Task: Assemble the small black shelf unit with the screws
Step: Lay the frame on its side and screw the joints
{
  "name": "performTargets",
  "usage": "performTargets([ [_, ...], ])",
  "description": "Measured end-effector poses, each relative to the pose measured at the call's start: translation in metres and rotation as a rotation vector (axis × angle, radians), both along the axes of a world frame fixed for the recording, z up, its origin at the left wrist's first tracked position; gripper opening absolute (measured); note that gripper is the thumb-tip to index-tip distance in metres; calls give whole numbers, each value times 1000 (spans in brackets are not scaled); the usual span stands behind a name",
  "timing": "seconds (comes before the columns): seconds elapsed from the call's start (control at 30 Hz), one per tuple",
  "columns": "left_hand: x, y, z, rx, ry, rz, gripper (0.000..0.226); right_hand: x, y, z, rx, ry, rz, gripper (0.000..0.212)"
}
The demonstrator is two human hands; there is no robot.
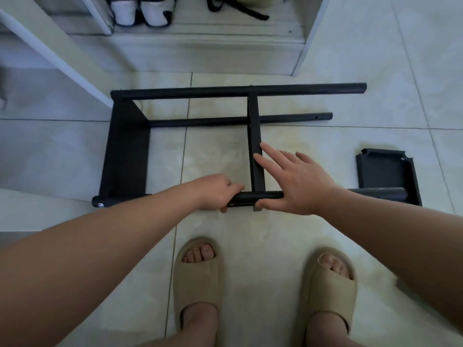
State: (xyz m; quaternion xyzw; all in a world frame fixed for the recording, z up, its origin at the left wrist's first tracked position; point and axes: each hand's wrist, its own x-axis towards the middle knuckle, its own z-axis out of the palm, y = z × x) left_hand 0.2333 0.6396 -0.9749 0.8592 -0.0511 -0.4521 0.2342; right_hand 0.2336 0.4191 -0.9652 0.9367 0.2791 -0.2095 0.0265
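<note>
Feet: 2 beige foam slides (198, 276) on the pale tiled floor (213, 151).
Left hand (219, 194): curled round the near black metal tube (260, 195).
Right hand (298, 184): fingers straight and spread against the black middle panel (254, 121).
Small black shelf unit (125, 146): on its side on the floor, just ahead of the feet.
Loose black panel (385, 171): at the tube's right end.

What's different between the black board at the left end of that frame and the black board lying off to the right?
The left board stands on its edge, fitted between the poles. The right board lies flat on the floor, not fitted in the frame. The left board shows a plain flat face, while the right board shows a raised rim and notched corners. Both are black.
</note>
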Motion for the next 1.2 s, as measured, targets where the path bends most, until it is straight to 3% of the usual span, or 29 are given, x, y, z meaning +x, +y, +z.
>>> performTargets([
  [0.07,-6,-2,15,50,9,-21,43,-2,-4,14,-21,155,-59,99],
  [0.17,-6,-6,43,136,-58,-142,25,-7,-17,37,-93,308,-93,84],
  [0.33,-4,-21,94,160,-259,-115,9,-13,-33,82,-96,29,-152,44],
  [0.47,-5,-37,129,197,-361,-13,13,-19,-43,114,-32,-174,-202,47],
  [0.67,-20,-55,153,304,-543,91,17,-36,-58,131,16,-323,-252,54],
  [0.9,-22,-52,149,424,-621,158,17,-34,-53,121,63,-381,-295,51],
  [1.2,26,-40,120,388,-760,138,10,7,-41,88,104,-391,-410,63],
])
